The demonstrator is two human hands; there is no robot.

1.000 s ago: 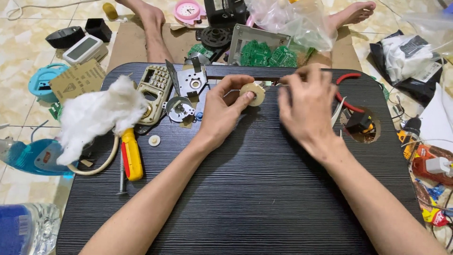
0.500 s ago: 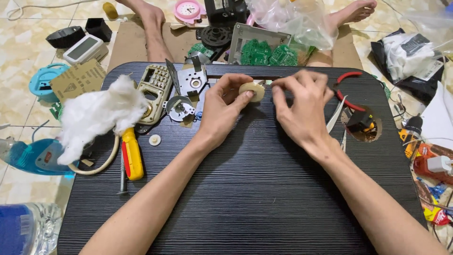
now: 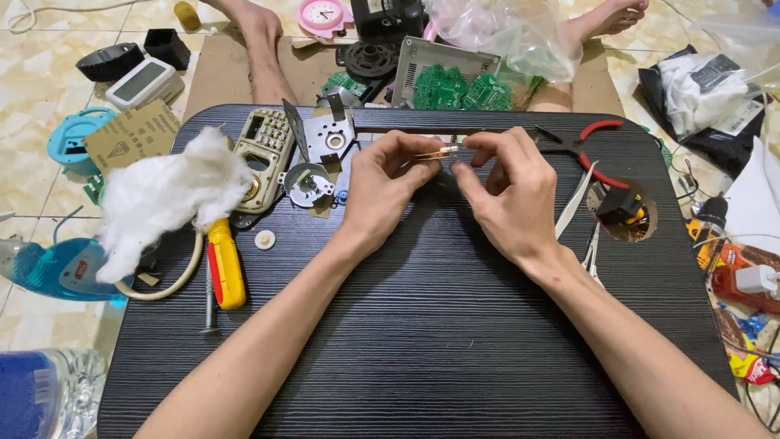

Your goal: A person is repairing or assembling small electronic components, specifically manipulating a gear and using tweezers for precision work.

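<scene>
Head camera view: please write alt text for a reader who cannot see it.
Two bare hands meet over a black table: the left hand pinches a small coppery part, the right hand touching it. White cotton wadding, a yellow-handled screwdriver and red-handled pliers lie around.

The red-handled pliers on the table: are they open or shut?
Open. The red-handled pliers lie flat on the black table with the two handles spread apart, just beyond the right hand, which does not touch them.

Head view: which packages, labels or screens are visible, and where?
Screen device: floor, top left; white box, grey display.
Card: table's left edge; brown, dark triangle mark.
Bag: top centre; clear plastic.
Bottle label: bottom left; blue.
Clock: top; pink, white dial.
</scene>
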